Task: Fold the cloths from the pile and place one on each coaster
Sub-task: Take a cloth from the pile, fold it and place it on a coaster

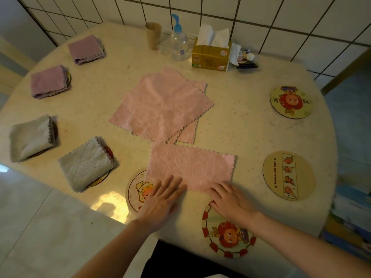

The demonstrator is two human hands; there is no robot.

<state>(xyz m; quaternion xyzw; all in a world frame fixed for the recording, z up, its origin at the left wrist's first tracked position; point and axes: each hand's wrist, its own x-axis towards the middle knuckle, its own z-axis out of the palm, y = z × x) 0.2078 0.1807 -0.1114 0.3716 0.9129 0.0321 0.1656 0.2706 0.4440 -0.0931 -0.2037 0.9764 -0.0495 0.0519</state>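
A pink cloth (190,166), folded once into a rectangle, lies flat near the table's front edge. My left hand (162,199) and my right hand (230,199) rest flat on its near edge, fingers spread. The cloth's left corner overlaps a round cartoon coaster (136,193). A pile of flat pink cloths (164,105) lies in the middle of the table. On the left, two folded purple cloths (86,49) (48,82) and two folded grey cloths (30,138) (86,164) each cover a coaster. Bare coasters lie at front (226,243), right (289,175) and far right (291,102).
Against the tiled wall at the back stand a paper cup (153,35), a clear pump bottle (179,42), a gold tissue box (211,55) and a small clutter of items (246,59). The round table's edge (329,177) curves off on the right.
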